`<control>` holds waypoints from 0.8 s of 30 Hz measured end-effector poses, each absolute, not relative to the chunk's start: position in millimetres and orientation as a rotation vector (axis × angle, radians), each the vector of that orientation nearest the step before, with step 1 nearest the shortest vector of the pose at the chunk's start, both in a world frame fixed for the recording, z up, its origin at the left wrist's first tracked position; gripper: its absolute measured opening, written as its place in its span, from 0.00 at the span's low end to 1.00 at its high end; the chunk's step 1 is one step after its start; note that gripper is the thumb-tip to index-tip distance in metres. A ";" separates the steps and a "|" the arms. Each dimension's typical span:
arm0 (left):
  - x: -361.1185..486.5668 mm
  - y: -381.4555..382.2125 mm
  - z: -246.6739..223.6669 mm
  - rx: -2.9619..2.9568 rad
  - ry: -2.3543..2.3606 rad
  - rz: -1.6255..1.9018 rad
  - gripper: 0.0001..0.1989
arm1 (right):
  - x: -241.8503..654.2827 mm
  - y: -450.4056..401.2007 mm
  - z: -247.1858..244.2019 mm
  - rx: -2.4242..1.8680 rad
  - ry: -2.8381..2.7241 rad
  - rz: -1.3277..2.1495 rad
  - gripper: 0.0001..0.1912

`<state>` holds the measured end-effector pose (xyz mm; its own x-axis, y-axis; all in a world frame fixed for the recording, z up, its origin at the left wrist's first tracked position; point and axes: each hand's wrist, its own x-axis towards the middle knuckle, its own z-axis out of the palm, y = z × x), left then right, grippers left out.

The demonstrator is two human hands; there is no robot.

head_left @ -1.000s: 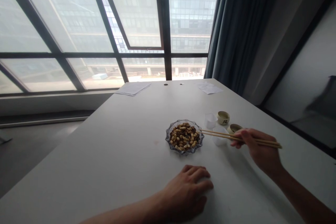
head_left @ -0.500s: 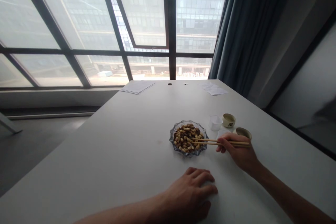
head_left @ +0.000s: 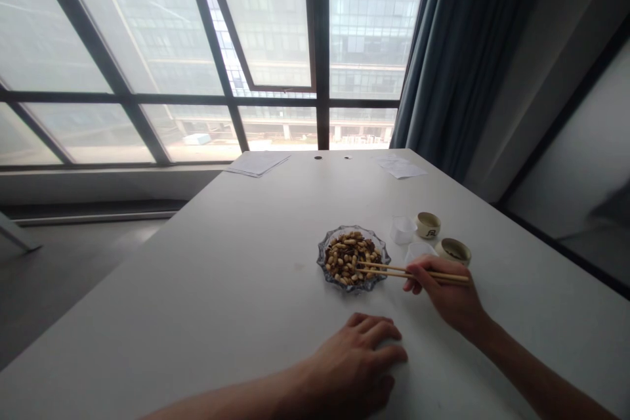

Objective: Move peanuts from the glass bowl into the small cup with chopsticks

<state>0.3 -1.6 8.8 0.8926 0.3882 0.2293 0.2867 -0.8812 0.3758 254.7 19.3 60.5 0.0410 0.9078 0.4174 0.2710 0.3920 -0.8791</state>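
My right hand (head_left: 445, 292) grips a pair of wooden chopsticks (head_left: 394, 270). Their tips reach into a scalloped glass bowl (head_left: 322, 269) filled with nuts, pale ones (head_left: 350, 260) that look like peanuts or pistachios among darker pieces. Whether the tips pinch a nut is too small to tell. Nearer the camera, my left hand (head_left: 361, 357) rests on the white table with its fingers loosely bent and apart, holding nothing. Just beyond my right hand lies a clear plastic container (head_left: 420, 251), partly behind the fingers. A round beige pot (head_left: 455, 252) with dark contents stands beside it.
Another clear container (head_left: 402, 230) and a beige pot with a dark mark (head_left: 428, 226) stand behind those. Papers lie at the far left (head_left: 258, 163) and far right (head_left: 401, 166) of the white table (head_left: 221, 289). Windows and a blue curtain (head_left: 443, 59) border the far side.
My right hand has shifted slightly down, bringing the chopstick tips a little lower and left in the bowl. More of the near beige pot shows. My left hand has hardly moved.
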 end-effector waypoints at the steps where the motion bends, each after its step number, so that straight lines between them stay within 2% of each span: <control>1: 0.5 -1.7 8.7 2.726 0.502 0.426 0.16 | 254.0 18.3 62.1 -1.117 -1.479 0.683 0.22; 24: 0.0 -1.3 6.9 2.694 0.498 0.424 0.17 | 258.6 32.9 46.6 -1.116 -1.444 0.617 0.31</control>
